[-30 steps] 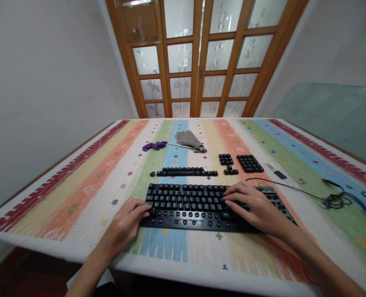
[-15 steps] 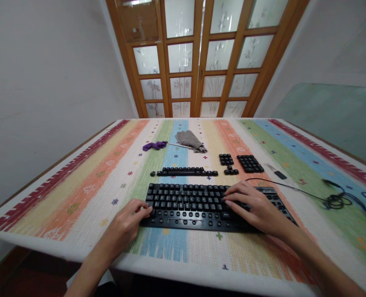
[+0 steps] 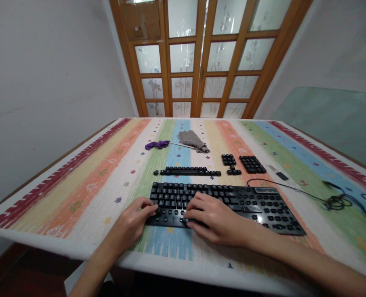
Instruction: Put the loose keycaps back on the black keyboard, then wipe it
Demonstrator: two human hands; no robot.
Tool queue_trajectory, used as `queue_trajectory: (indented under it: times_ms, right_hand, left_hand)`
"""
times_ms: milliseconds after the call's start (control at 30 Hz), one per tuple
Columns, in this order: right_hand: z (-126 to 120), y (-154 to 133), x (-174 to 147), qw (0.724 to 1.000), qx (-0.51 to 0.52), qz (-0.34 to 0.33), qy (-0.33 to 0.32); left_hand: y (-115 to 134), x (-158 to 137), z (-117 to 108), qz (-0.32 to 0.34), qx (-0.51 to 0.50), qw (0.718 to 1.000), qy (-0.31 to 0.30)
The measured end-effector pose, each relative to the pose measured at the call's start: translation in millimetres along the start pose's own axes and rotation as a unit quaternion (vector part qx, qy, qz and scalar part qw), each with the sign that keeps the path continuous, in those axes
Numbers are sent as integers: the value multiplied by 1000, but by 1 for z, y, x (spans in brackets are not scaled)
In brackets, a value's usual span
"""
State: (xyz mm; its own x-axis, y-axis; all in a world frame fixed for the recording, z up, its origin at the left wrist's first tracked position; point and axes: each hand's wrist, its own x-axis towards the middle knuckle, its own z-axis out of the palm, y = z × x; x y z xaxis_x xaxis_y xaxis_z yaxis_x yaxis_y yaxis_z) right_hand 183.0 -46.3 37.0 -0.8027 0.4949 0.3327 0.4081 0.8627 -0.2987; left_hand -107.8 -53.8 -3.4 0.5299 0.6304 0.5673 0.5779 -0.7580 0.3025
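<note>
- Risk, keyboard (image 3: 243, 201): it lies flat at the near middle of the table. From where I stand, sideways pressure from the 2 hands could slide it on the striped tablecloth (image 3: 90, 194); uneven pressure could tilt a key.
- Risk, loose keys: the key strip (image 3: 190, 171) lies just beyond the keyboard's far edge. A shove of the keyboard away from the person could scatter it.
- Risk, cable (image 3: 294, 188): it runs from the keyboard's far edge to a tangle at the right. A snag could pull the keyboard askew.
- Left hand (image 3: 132, 219): set at the keyboard's near-left corner, forearm reaching in from the near edge. Thumb and index fingertip are close together at a corner key; I cannot tell whether they grip it.
- Right hand (image 3: 215, 220): palm down over the near-middle keys, forearm slanting in from the near right. The fingers are bent and slightly spread, tips at the near rows. Whether anything is pinched beneath them, I cannot tell.
</note>
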Motion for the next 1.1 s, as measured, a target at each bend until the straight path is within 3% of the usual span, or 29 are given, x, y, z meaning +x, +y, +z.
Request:
queue_trajectory:
  times_ms: [167,333,567,1100]
  right_hand:
    - [18,-5,45,998,-47,-30,-1]
    - [38,-2,66,997,-72,-35,3]
    - [46,-1,69,998,-62,-24,-6]
    - [45,-4,72,999,-47,-14,-22]
  left_hand:
    - [-1,-2,2,-18,-20,1000,14]
    - [0,-2,1,-55,-46,997,24]
    - [0,-5,-1,-103,-78,991,26]
    - [-1,-3,-7,-98,-70,992,28]
